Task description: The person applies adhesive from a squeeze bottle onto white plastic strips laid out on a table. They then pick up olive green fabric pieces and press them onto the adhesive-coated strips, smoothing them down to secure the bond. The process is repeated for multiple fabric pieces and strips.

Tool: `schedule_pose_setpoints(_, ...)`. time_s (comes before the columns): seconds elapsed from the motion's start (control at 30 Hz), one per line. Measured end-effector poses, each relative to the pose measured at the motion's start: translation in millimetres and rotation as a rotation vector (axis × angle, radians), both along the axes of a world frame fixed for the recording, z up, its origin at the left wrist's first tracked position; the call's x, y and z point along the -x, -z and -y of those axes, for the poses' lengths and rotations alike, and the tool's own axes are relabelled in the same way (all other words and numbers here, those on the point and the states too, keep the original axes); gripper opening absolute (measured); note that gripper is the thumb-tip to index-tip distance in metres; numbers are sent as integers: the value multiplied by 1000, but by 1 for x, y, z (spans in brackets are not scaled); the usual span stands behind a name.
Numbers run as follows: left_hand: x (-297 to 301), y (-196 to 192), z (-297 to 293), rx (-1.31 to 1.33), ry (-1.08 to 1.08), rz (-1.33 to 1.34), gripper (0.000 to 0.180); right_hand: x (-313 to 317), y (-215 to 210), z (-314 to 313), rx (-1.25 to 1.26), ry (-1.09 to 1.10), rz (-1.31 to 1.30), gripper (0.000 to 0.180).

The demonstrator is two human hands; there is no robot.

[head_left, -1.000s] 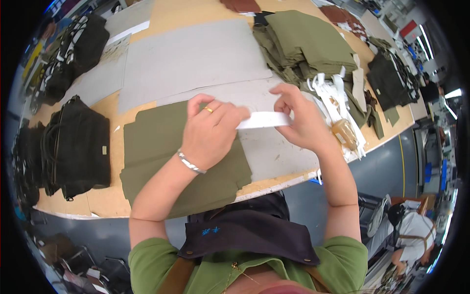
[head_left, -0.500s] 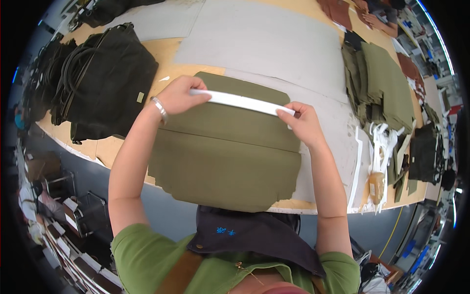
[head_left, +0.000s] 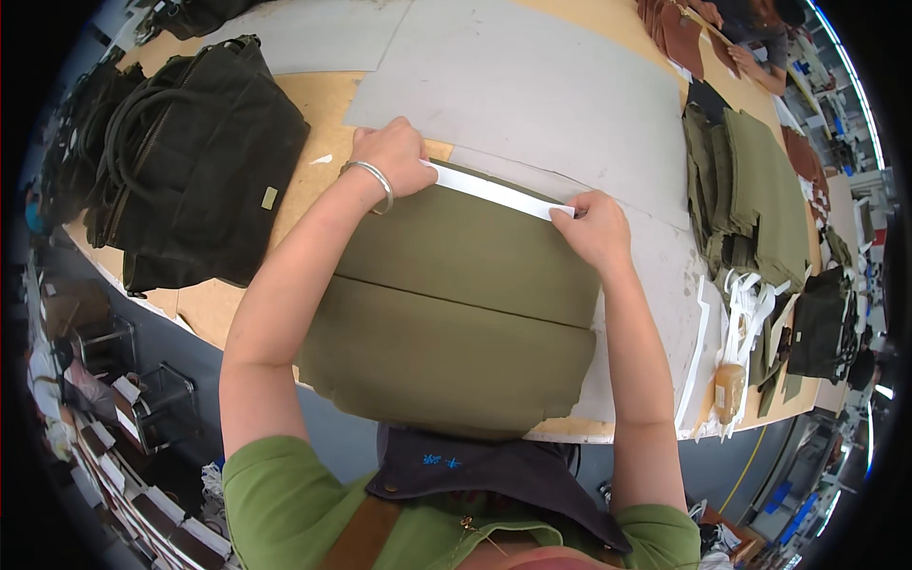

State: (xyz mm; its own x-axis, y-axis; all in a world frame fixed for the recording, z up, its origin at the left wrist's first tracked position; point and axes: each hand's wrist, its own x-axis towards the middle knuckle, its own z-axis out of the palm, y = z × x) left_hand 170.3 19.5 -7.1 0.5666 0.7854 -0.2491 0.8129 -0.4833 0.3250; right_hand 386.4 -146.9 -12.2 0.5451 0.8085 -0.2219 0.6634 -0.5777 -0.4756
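Note:
A white strip [head_left: 496, 194] lies along the far edge of an olive fabric panel [head_left: 456, 366], stretched between my two hands. My left hand [head_left: 394, 157] pinches its left end, with a silver bangle on the wrist. At the other end, my right hand [head_left: 597, 228] grips the strip between thumb and fingers. The panel has a dark seam or fold line running across its middle, and its near edge reaches the table's front edge.
Black handbags [head_left: 204, 152] stand at the left. On the right are stacked olive fabric pieces [head_left: 760, 190], white strips [head_left: 746, 304] and a bottle of amber liquid [head_left: 729, 391]. Grey sheets [head_left: 532, 76] cover the tabletop. Another person's hand [head_left: 746, 65] is near brown pieces [head_left: 673, 33] at far right.
My hands have brought the white strip down onto the panel's far edge. The left hand moved right and farther away, while the right hand shifted slightly right.

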Motion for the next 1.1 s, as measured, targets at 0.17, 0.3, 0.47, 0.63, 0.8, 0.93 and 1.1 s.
schedule_pose_setpoints(0.17, -5, -2, 0, 4, 3, -51, 20, -1, 7, 1, -48, -34, 59, 23)
schedule_pose_setpoints(0.3, -3, 2, -1, 5, -2, -39, 20, 1, 5, -1, -20, -12, 44, 23)
schedule_pose_setpoints(0.47, -3, 3, -2, 27, -1, -35, 20, -1, 1, 0, 0, -5, 9, 23)
schedule_pose_setpoints(0.63, -2, 3, -2, 17, 4, -23, 19, -4, 10, 1, -9, -26, 28, 25)
schedule_pose_setpoints(0.8, -1, 8, -3, -10, 13, 14, 19, -10, 10, 0, 58, -67, 53, 26)
schedule_pose_setpoints(0.93, 1, 6, -4, 23, 4, -1, 19, -18, 0, 3, 36, -74, 165, 24)
schedule_pose_setpoints(1.1, -2, 9, -9, 41, 20, 6, 20, -55, 5, 17, -151, -8, -109, 19)
